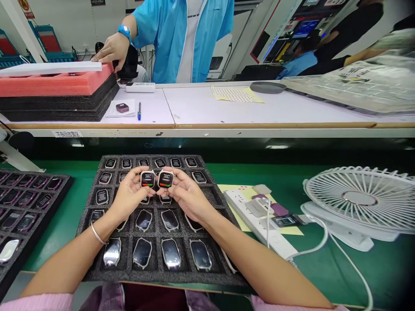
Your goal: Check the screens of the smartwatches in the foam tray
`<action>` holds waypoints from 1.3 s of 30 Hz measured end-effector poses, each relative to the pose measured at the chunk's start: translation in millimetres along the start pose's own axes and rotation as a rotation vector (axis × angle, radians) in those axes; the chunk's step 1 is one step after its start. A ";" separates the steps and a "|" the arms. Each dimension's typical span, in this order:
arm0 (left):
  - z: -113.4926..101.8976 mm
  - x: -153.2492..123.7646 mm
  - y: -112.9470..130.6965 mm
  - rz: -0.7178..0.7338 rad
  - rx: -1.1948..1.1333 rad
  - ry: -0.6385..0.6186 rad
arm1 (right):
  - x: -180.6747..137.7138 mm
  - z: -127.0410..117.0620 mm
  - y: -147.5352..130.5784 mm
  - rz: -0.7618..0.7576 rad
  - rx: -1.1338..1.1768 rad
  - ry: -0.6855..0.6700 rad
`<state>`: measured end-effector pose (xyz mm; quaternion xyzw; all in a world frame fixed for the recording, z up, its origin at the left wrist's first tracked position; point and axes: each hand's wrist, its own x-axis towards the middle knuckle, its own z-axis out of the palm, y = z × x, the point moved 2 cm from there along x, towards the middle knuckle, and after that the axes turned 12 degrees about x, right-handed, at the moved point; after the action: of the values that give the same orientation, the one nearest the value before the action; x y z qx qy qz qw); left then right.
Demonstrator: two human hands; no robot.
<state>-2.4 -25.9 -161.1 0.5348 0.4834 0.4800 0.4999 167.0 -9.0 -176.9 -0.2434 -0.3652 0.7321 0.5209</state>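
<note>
Two smartwatch bodies without straps are held side by side over a black foam tray (126,276). My left hand (131,192) pinches the left smartwatch (148,179) by its edges. The right smartwatch (165,179) sits between the thumb and fingers of my right hand (186,194). Both screens are lit, with text and red and green marks. Beneath my hands, the tray's pockets hold several more watches, such as a dark-screened one (170,220). Some in the back rows show lit text. My hands and forearms hide part of the tray.
Another foam tray of watches (26,198) lies at the left. To the right are a white power strip (259,220) with cables and a white fan (359,198). A raised shelf (194,103) runs across the back; behind it stands a person in a blue shirt (175,39).
</note>
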 end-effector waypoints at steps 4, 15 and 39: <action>0.7 0.3 -0.5 0.008 -0.001 0.001 | 0.8 -1.5 0.1 -0.018 -0.020 0.002; 1.6 0.9 -1.2 0.009 0.009 0.004 | 1.4 -1.6 0.7 -0.011 -0.012 -0.004; 1.5 3.6 -4.7 0.024 0.015 0.016 | 2.6 -2.3 3.5 0.007 -0.012 -0.045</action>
<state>-0.8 -22.3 -165.7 0.5404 0.4845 0.4865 0.4864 165.7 -6.6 -181.1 -0.2314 -0.3805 0.7370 0.5084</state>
